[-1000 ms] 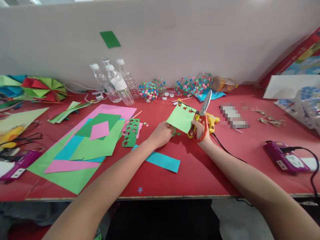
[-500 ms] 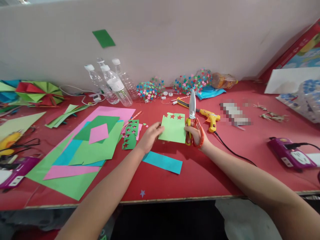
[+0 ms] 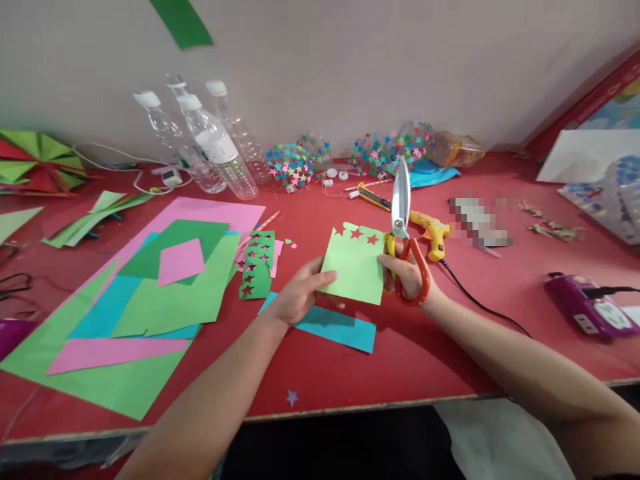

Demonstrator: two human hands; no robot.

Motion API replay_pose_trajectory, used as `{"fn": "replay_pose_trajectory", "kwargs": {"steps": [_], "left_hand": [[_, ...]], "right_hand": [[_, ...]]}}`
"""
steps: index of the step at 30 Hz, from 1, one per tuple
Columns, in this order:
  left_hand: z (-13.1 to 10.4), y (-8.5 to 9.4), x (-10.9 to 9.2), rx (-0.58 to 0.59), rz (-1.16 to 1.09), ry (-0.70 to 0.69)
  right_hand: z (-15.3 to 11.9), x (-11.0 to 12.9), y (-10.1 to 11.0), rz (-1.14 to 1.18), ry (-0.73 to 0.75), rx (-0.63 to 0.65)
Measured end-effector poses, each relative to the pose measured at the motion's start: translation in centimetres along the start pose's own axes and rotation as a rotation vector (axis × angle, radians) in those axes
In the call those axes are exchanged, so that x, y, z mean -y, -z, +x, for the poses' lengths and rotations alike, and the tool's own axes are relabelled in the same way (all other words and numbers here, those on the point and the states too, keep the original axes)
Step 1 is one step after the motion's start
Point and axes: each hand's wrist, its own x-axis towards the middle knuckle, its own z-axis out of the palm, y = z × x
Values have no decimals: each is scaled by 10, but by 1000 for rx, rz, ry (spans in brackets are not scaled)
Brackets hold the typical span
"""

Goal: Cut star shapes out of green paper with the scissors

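Note:
A light green sheet of paper with star-shaped holes along its far edge is held above the table between both hands. My left hand pinches its left edge, thumb on top. My right hand grips the right edge and also carries scissors with red and yellow handles, blades pointing away and together. Below the sheet lies a blue paper strip. Left of my left hand is a dark green strip with star cut-outs, on top of pink scraps.
Stacked coloured paper covers the left of the red table. Plastic bottles and star-covered clear balls line the wall. A yellow glue gun, a cutter knife and a purple power strip are on the right.
My view has shifted, bringing the table closer. My left hand has moved further under the green sheet, its thumb now over the corner. The scissors stay in my right hand.

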Motion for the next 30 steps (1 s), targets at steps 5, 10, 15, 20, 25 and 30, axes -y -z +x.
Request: {"fn": "replay_pose_trajectory", "kwargs": {"steps": [5, 10, 15, 20, 25, 30], "left_hand": [[-7, -12, 2, 126, -22, 26], [-8, -25, 2, -2, 151, -6], [1, -12, 2, -317, 122, -210], [8, 4, 0, -589, 97, -430], [8, 3, -1, -630, 66, -472], [5, 0, -1, -608, 93, -444]], "right_hand": [[-5, 4, -3, -7, 1, -96], [-10, 7, -5, -100, 17, -63], [-12, 14, -3, -161, -28, -5], [-15, 14, -4, -351, -56, 189], [-18, 13, -5, -509, -74, 257], [-21, 21, -7, -590, -63, 320]]}}
